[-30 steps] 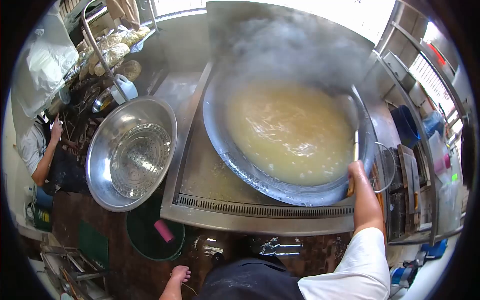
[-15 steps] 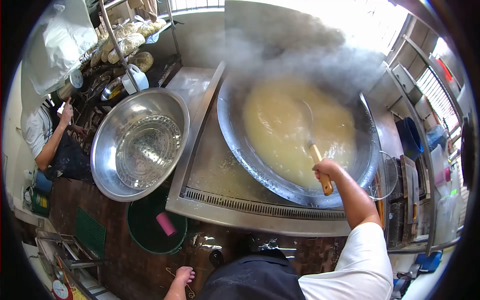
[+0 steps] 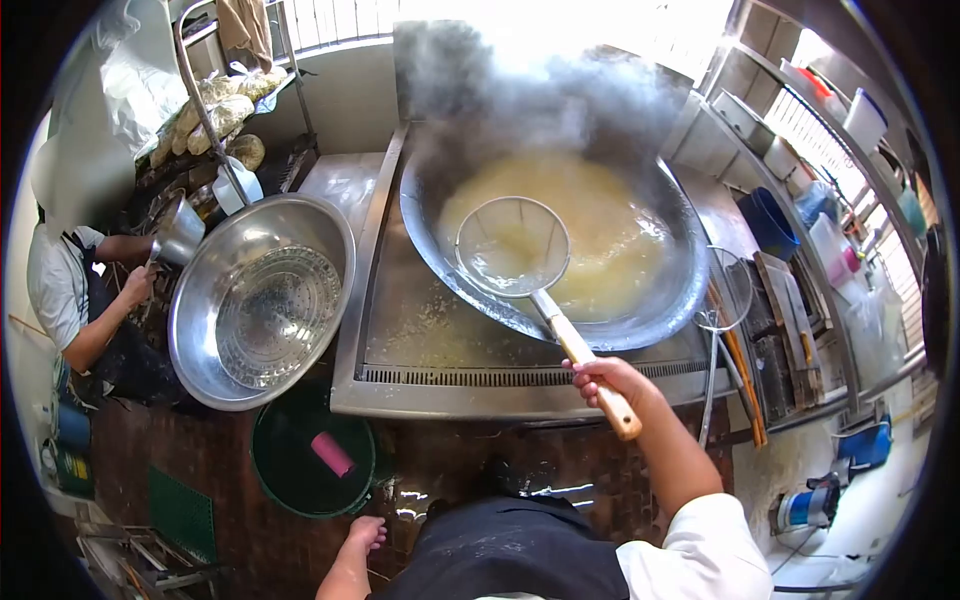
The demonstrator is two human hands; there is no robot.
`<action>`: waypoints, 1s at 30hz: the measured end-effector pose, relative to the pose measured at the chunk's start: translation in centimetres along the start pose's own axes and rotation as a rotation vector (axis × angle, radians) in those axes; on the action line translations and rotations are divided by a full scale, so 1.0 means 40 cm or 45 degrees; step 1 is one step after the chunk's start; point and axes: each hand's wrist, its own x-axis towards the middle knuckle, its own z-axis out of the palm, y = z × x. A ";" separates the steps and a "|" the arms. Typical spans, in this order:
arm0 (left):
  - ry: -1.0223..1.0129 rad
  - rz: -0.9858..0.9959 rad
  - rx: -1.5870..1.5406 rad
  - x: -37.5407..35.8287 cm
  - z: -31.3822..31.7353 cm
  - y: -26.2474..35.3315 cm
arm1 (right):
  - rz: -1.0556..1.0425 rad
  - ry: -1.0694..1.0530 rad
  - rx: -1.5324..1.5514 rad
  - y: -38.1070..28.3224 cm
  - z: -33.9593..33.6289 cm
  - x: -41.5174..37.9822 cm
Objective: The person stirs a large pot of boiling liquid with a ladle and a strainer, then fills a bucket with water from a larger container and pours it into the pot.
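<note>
My right hand (image 3: pixel 605 382) is closed round the wooden handle of a round mesh strainer (image 3: pixel 513 246). The strainer is raised over the near left part of a large wok (image 3: pixel 430 265) of steaming yellowish liquid (image 3: pixel 610 240). Low at the left, my left hand (image 3: pixel 368 533) hangs beside a dark green tub (image 3: pixel 372 460), its fingers curled; whether anything is inside them is hidden.
A large steel basin (image 3: pixel 185 330) stands left of the stove (image 3: pixel 385 400). Beyond it a co-worker (image 3: pixel 60 290) holds a metal pot (image 3: pixel 180 230). A pink cylinder (image 3: pixel 332 455) lies in the tub. Another strainer (image 3: pixel 735 290) and shelves are at the right.
The strainer has come up out of the liquid, and my right hand has moved left and nearer me. My view has shifted. The co-worker now holds a pot.
</note>
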 end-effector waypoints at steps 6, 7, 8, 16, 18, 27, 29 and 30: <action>-0.652 0.620 0.077 -0.118 0.168 0.345 | -0.299 0.329 -0.265 0.210 0.137 -0.141; -0.784 0.721 0.138 -0.200 0.217 0.425 | -0.319 0.365 -0.301 0.242 0.158 -0.154; -0.893 0.815 0.170 -0.279 0.270 0.487 | -0.348 0.373 -0.319 0.279 0.167 -0.161; -1.326 0.702 -0.120 -0.527 0.578 0.650 | -0.586 0.557 -0.686 0.476 0.199 -0.155; -1.220 0.602 -0.212 -0.524 0.598 0.637 | -0.628 0.702 -0.865 0.494 0.181 -0.163; -1.384 0.689 -0.476 -0.470 0.615 0.609 | -0.828 0.953 -1.449 0.503 0.181 -0.175; -1.362 0.733 -0.484 -0.466 0.618 0.605 | -0.730 1.012 -1.668 0.492 0.202 -0.187; -1.285 0.722 -0.489 -0.468 0.621 0.602 | -0.730 1.011 -1.671 0.493 0.208 -0.183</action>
